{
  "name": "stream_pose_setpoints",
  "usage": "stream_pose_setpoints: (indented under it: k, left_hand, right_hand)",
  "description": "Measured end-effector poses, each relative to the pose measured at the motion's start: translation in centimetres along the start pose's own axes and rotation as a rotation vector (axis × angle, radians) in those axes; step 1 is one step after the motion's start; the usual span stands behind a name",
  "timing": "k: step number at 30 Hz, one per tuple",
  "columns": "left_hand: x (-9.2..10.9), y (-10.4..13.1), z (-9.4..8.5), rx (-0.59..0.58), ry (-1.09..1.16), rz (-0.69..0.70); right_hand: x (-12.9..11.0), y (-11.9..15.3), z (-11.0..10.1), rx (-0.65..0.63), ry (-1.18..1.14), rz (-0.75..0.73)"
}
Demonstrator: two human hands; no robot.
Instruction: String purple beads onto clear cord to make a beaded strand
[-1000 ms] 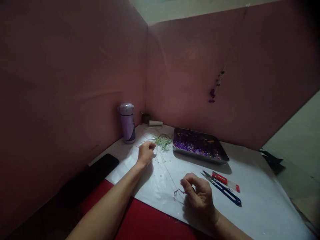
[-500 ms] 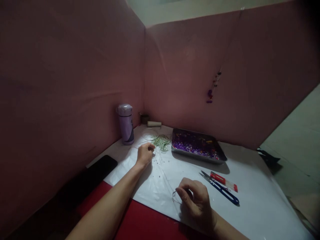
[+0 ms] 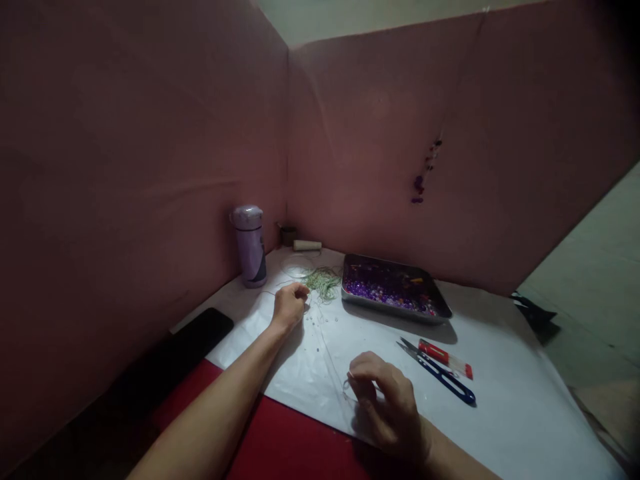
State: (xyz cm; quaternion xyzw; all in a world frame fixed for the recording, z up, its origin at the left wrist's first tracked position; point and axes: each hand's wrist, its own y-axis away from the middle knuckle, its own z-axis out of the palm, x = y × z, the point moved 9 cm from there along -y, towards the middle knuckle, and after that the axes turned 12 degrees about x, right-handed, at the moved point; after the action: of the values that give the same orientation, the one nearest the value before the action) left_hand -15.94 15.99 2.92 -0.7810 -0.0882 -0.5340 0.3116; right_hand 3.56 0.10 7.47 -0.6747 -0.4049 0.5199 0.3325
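Thin thread (image 3: 328, 353) runs from mid-bench (image 3: 510, 373) toward the front edge, our left hand (image 3: 289, 307) seemingly pinched on its farther part beside the green tangle (image 3: 324, 283). Right hand (image 3: 387, 403) curls at the near loop (image 3: 345, 392); whether its fingertips meet, we cannot tell. We judge the thread light, limp, easily snarled, best taken by fingertips just beside the loop.
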Motion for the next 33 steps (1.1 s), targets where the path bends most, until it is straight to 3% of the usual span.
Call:
stream_pose_setpoints:
  k: [5, 11, 22, 27, 33]
  left_hand:
    - [0.0, 0.0, 0.3, -0.016, -0.005, 0.013]
    - [-0.2, -0.3, 0.5, -0.021, -0.004, 0.040]
    - [-0.2, -0.3, 0.7, -0.033, -0.035, 0.064]
    - [-0.1, 0.1, 0.9, -0.062, -0.058, 0.056]
    - [-0.3, 0.2, 1.3, -0.103, -0.086, 0.063]
  right_hand:
    - [-1.1, -0.7, -0.3, 0.043, 0.106, -0.075]
    - [-0.8, -0.1, -0.3, 0.069, 0.200, -0.082]
    - [-0.6, 0.0, -0.3, 0.060, 0.085, -0.049]
    - [0.8, 0.6, -0.6, 0.094, -0.022, 0.101]
    - [3.4, -0.4, -3.2, 0.355, -0.008, 0.410]
